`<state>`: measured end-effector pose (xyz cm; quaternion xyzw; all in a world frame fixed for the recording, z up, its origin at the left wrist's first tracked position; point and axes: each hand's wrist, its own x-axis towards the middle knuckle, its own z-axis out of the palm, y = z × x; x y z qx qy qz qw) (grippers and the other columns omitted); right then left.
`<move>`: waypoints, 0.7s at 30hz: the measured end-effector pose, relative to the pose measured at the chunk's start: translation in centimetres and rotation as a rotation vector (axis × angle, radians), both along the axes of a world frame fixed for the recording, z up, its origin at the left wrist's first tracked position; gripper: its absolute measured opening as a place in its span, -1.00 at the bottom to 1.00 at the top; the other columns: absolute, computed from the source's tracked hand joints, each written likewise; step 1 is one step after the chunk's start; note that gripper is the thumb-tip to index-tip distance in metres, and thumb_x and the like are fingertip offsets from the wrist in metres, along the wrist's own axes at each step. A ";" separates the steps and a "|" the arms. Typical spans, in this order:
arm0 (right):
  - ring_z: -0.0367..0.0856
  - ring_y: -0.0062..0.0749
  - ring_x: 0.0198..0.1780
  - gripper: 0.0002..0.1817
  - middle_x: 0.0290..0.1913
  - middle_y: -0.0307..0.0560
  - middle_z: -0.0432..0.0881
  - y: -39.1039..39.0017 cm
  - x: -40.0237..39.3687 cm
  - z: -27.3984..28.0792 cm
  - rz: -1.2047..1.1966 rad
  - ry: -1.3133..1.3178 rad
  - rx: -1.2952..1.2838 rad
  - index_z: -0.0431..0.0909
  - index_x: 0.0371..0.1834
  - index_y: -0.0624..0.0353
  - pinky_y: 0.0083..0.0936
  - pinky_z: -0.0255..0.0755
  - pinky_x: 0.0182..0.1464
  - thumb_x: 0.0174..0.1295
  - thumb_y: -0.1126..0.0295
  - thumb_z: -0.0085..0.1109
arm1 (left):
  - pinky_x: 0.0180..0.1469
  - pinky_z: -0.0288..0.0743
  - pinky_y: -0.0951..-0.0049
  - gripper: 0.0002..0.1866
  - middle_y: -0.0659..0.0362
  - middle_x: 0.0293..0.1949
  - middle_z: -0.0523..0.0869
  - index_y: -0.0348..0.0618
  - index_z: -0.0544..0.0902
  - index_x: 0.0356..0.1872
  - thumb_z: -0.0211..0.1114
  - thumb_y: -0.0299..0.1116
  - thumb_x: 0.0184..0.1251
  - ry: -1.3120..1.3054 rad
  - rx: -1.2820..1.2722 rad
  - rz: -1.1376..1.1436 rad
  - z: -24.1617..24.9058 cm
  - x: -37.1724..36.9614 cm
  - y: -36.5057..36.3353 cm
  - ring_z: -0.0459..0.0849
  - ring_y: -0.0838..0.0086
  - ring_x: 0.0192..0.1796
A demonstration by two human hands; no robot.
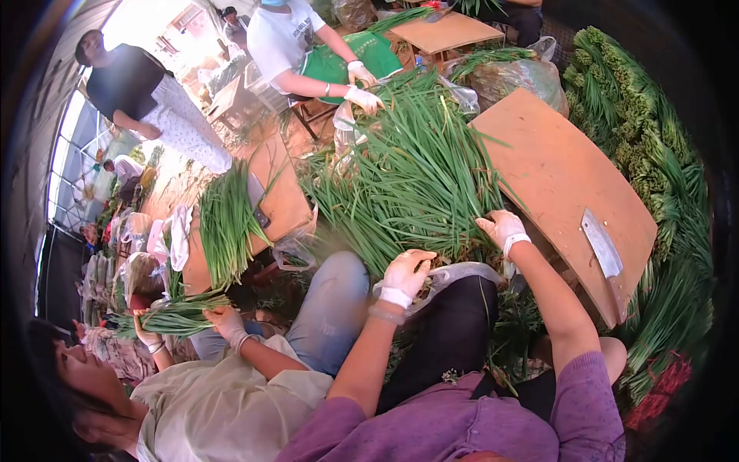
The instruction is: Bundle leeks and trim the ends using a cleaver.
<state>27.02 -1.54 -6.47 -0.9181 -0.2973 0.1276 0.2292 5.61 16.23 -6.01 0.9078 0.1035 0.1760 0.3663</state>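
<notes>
A large loose heap of long green garlic chives (pixel 408 162) spreads in front of my knees, partly on a clear plastic sheet (pixel 462 271). My left hand (pixel 408 274), in a white glove, is at the near edge of the heap above my knee. Its fingers are bent with a gap to the thumb, and nothing shows in them. My right hand (pixel 504 229), also gloved, reaches to the heap's right edge by the stalk ends. Its fingers look loosely apart, touching or close to the stalks.
On my right, a cleaver (pixel 602 245) lies on a wooden board (pixel 562 154). Stacked green bundles (pixel 616 115) and red ties (pixel 660 393) are beyond. At left, a co-worker's hands (pixel 227 323) hold greens near another table (pixel 281 185) with chives and a knife (pixel 256 200). Another gloved co-worker (pixel 362 96) reaches in opposite.
</notes>
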 end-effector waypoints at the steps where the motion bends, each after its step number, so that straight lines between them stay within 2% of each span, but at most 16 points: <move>1: 0.51 0.07 0.08 -0.36 0.01 0.24 0.57 0.2 -0.4 1.0 -0.033 0.209 -0.002 0.54 0.03 0.28 -0.24 0.36 0.13 0.18 -0.13 0.06 | 0.04 0.47 0.33 -0.75 0.09 -0.12 0.66 -0.10 0.66 -0.14 0.21 -0.40 0.13 0.101 -0.071 0.045 -1.2 0.2 0.4 0.61 0.23 -0.05; 3: 0.44 -0.02 0.21 -0.30 0.16 0.22 0.49 -0.1 -0.4 -3.3 -0.178 0.378 0.319 0.39 0.21 0.27 -0.35 0.29 0.22 0.18 -0.07 0.13 | 0.05 0.46 0.30 -0.74 0.12 -0.13 0.66 -0.06 0.64 -0.11 0.20 -0.36 0.15 0.197 -0.147 0.084 -3.0 0.7 0.7 0.61 0.23 -0.07; 4: 0.35 -0.10 0.30 -0.17 0.26 0.22 0.39 0.2 -0.3 -3.9 -0.238 0.534 0.434 0.23 0.32 0.33 -0.41 0.21 0.28 0.14 -0.08 0.20 | 0.04 0.47 0.31 -0.69 0.13 -0.11 0.66 -0.02 0.61 -0.05 0.21 -0.34 0.14 0.224 -0.297 0.137 -3.4 0.6 0.6 0.62 0.25 -0.08; 5: 0.35 -0.10 0.30 -0.17 0.26 0.22 0.39 0.3 -0.3 -4.5 -0.236 0.535 0.433 0.23 0.32 0.33 -0.41 0.21 0.28 0.14 -0.08 0.20 | 0.03 0.48 0.32 -0.65 0.14 -0.10 0.66 0.01 0.59 0.01 0.21 -0.32 0.14 0.252 -0.444 0.193 -3.8 0.6 0.7 0.63 0.27 -0.09; 6: 0.36 -0.09 0.29 -0.13 0.25 0.24 0.39 0.9 -1.0 -3.2 -0.315 0.598 0.384 0.23 0.31 0.37 -0.41 0.21 0.28 0.13 -0.10 0.21 | -0.17 0.54 0.46 -0.51 0.17 -0.08 0.66 -0.06 0.49 0.15 0.27 -0.38 0.13 0.302 -0.249 0.169 -3.9 0.6 0.8 0.62 0.51 -0.35; 8: 0.35 -0.07 0.29 -0.03 0.26 0.28 0.37 2.5 -2.1 -2.2 -0.396 0.762 0.331 0.22 0.29 0.47 -0.37 0.22 0.27 0.07 -0.19 0.22 | -0.12 0.53 0.43 -0.42 0.13 -0.06 0.65 -0.02 0.42 0.24 0.29 -0.34 0.12 0.333 -0.097 0.211 -5.2 0.9 0.7 0.64 0.41 -0.26; 9: 0.38 -0.04 0.27 -0.01 0.22 0.31 0.40 3.6 -2.5 -1.8 -0.252 0.688 0.326 0.23 0.27 0.49 -0.37 0.26 0.25 0.04 -0.21 0.23 | -0.10 0.53 0.42 -0.38 0.12 -0.06 0.65 -0.01 0.39 0.27 0.30 -0.33 0.11 0.337 -0.029 0.242 -4.9 1.0 0.7 0.64 0.37 -0.23; 11: 0.43 0.03 0.22 0.00 0.15 0.33 0.46 3.6 -3.0 -0.6 0.020 0.391 0.026 0.25 0.25 0.50 -0.35 0.29 0.22 0.00 -0.21 0.26 | -0.02 0.50 0.39 -0.32 0.09 -0.05 0.65 -0.01 0.33 0.33 0.30 -0.26 0.12 0.383 -0.060 0.296 -4.7 1.0 1.0 0.64 0.26 -0.13; 12: 0.45 0.09 0.17 -0.02 0.11 0.35 0.48 3.5 -3.4 -0.5 0.074 0.297 -0.036 0.29 0.21 0.49 -0.33 0.30 0.21 -0.06 -0.17 0.32 | 0.02 0.48 0.38 -0.30 0.07 -0.05 0.64 -0.02 0.31 0.34 0.30 -0.22 0.11 0.373 -0.210 0.290 -4.7 0.8 1.2 0.63 0.23 -0.10; 13: 0.45 0.06 0.18 0.04 0.16 0.34 0.44 3.2 -3.7 -1.6 0.093 0.444 0.212 0.25 0.27 0.43 -0.31 0.31 0.21 -0.15 -0.16 0.37 | 0.05 0.45 0.37 -0.28 0.06 -0.06 0.64 -0.02 0.29 0.35 0.30 -0.17 0.11 0.359 -0.359 0.282 -4.7 0.8 1.1 0.62 0.20 -0.07; 15: 0.43 0.03 0.22 0.18 0.18 0.34 0.43 3.7 -4.7 -1.3 0.104 0.471 0.222 0.15 0.34 0.38 -0.32 0.32 0.21 -0.29 -0.18 0.44 | 0.04 0.45 0.35 -0.24 0.06 -0.05 0.62 -0.10 0.27 0.35 0.28 -0.10 0.10 0.334 -0.225 0.175 -4.6 1.4 0.7 0.62 0.23 -0.07; 16: 0.48 0.00 0.17 0.23 0.11 0.31 0.50 4.9 -5.3 -1.6 0.026 0.319 -0.005 0.04 0.40 0.31 -0.35 0.34 0.20 -0.31 -0.16 0.43 | 0.03 0.45 0.33 -0.24 0.06 -0.06 0.61 -0.11 0.29 0.34 0.28 -0.08 0.09 0.369 -0.105 0.177 -4.5 2.1 0.2 0.62 0.24 -0.08; 17: 0.48 0.00 0.17 0.23 0.11 0.31 0.50 5.6 -5.2 -1.6 0.025 0.322 0.003 0.04 0.40 0.31 -0.35 0.34 0.20 -0.31 -0.16 0.43 | 0.02 0.45 0.32 -0.24 0.06 -0.06 0.61 -0.13 0.31 0.32 0.28 -0.06 0.08 0.402 0.015 0.176 -4.4 3.0 -0.4 0.62 0.25 -0.08; 19: 0.56 -0.01 0.08 0.17 0.02 0.29 0.57 6.6 -4.4 -1.3 -0.209 0.294 -0.136 0.01 0.41 0.28 -0.37 0.37 0.16 -0.27 -0.06 0.39 | -0.03 0.47 0.40 -0.33 0.07 -0.10 0.61 -0.12 0.36 0.29 0.28 -0.15 0.11 0.377 -0.008 0.173 -4.9 3.3 -0.4 0.63 0.34 -0.14; 20: 0.59 -0.10 0.03 -0.03 0.01 0.13 0.61 6.7 -3.6 -1.5 -0.204 0.303 -0.187 0.19 0.32 0.19 -0.39 0.40 0.12 -0.18 -0.02 0.38 | -0.08 0.48 0.45 -0.38 0.11 -0.11 0.61 -0.12 0.37 0.28 0.26 -0.23 0.15 0.337 -0.226 0.125 -5.0 3.4 0.2 0.62 0.41 -0.17; 21: 0.64 -0.07 -0.06 -0.06 -0.09 0.20 0.64 6.3 -2.8 -1.1 -0.188 0.355 -0.074 0.22 0.31 0.30 -0.37 0.43 0.07 -0.21 0.11 0.32 | -0.13 0.48 0.49 -0.43 0.14 -0.12 0.61 -0.12 0.38 0.28 0.23 -0.31 0.19 0.293 -0.448 0.079 -5.0 3.3 0.7 0.61 0.47 -0.21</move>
